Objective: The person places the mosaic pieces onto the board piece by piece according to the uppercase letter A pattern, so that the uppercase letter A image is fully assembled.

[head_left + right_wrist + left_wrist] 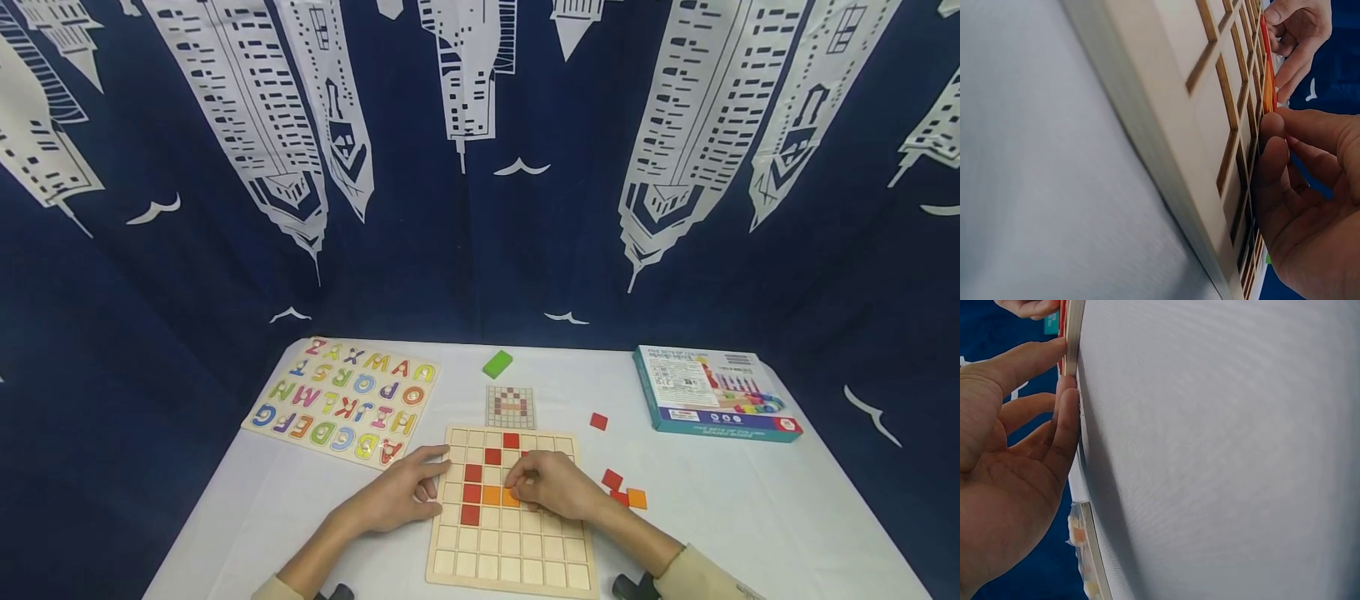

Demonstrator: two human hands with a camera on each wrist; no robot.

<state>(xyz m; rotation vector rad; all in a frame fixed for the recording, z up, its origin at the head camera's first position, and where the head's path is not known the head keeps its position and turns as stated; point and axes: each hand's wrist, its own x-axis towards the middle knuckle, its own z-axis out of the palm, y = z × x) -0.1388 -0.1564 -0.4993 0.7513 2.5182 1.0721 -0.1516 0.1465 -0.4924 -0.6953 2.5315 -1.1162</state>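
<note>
A wooden grid board [510, 567] lies on the white table, with several red tiles [472, 493] and an orange tile [491, 496] set in its cells. My left hand [397, 496] rests at the board's left edge, thumb and fingers spread apart and touching its side. Over the middle of the board, my right hand [555, 483] has thumb and forefinger at a second orange tile [511, 498], beside the first one. Those fingertips meet at the tile's edge in the right wrist view. Part of the upper right grid is hidden under this hand.
Loose red tiles [612, 479] and an orange one [637, 498] lie right of the board. Behind it are a small pattern card [512, 407] and a green block [497, 364]. An alphabet board [337, 400] lies left; a boxed set [716, 396] is at back right.
</note>
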